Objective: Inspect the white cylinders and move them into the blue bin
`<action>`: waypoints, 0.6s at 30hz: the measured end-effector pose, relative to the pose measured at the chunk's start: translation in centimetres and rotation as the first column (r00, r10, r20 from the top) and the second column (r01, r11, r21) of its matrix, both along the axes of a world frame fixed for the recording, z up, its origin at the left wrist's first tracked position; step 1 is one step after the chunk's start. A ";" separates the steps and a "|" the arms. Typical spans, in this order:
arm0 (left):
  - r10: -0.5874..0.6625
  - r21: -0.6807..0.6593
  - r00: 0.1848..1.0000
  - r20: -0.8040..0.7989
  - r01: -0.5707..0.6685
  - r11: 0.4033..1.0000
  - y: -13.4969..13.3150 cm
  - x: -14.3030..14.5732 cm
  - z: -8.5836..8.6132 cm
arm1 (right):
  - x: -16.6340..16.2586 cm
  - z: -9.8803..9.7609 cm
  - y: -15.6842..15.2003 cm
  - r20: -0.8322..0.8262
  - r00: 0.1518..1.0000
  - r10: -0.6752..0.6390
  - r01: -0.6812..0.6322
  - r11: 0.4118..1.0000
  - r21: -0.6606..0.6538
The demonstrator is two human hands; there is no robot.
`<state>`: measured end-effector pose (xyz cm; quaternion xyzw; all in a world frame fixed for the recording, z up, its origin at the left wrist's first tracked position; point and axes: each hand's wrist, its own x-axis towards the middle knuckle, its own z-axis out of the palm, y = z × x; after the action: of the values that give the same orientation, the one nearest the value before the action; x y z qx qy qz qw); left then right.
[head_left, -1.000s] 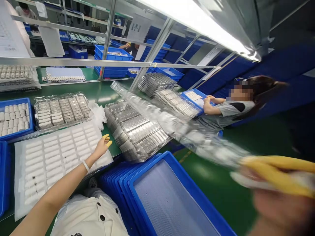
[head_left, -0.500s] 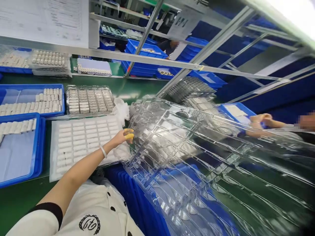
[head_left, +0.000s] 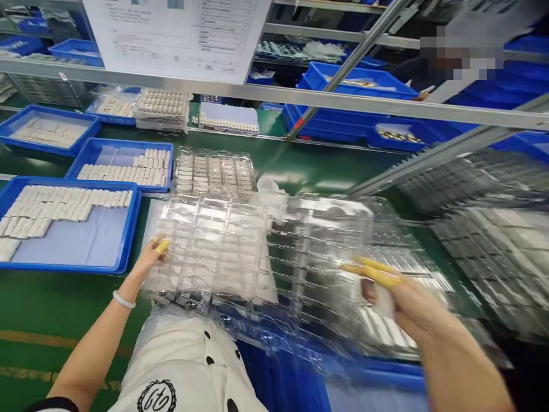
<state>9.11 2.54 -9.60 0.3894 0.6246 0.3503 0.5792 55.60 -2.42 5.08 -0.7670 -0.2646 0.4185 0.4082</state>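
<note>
A clear plastic blister tray (head_left: 281, 252) with rows of long pockets hangs level in front of me, see-through and smeared by motion. My left hand (head_left: 155, 254), yellow covers on its fingertips, pinches the tray's left edge. At its right side, my blurred right hand (head_left: 398, 289) grips the edge, yellow-covered fingers on top. Through the plastic, a white sheet (head_left: 154, 220) with rows of white cylindrical parts shows on the bench beneath. Just behind lies another clear tray (head_left: 214, 169) filled with such parts.
Blue trays of white cylinders (head_left: 111, 246) stand on the left. Stacked clear trays (head_left: 484, 252) sit to the right, and blue bins (head_left: 343, 111) stand behind the metal rail (head_left: 300, 100). Blue trays (head_left: 373, 375) are below my right hand. A person is partly visible beyond the rail.
The clear tray has swung from the right to a level position over the white sheet. My left hand has moved left in view, and my right hand now shows. The view has turned left.
</note>
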 end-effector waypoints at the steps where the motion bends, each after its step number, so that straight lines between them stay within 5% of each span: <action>1: 0.041 0.000 0.997 -0.064 -0.041 0.999 -0.4 -1.0 -0.2 | -1.0 -1.2 1.5 -0.035 0.999 0.023 -0.024 1.000 -0.014; 5: 0.113 -0.008 0.945 -0.307 -0.122 0.993 -1.0 -3.5 -1.3 | -3.9 -5.9 6.1 -0.049 0.989 0.143 -0.145 0.988 -0.052; 13: -0.036 -0.216 0.791 -0.610 -0.123 0.969 3.0 -3.0 -4.8 | -5.9 -15.4 11.3 0.178 0.962 0.208 -0.169 0.962 -0.213; 18: -0.133 -0.291 0.733 -0.667 -0.093 0.952 5.1 -2.5 -5.6 | -5.9 -18.3 12.5 0.353 0.891 0.286 -0.187 0.939 -0.287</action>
<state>6.57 7.64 -15.21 0.4029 0.8348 0.0765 0.3673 49.67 10.08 -13.20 -0.8409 -0.3785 0.3342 0.1950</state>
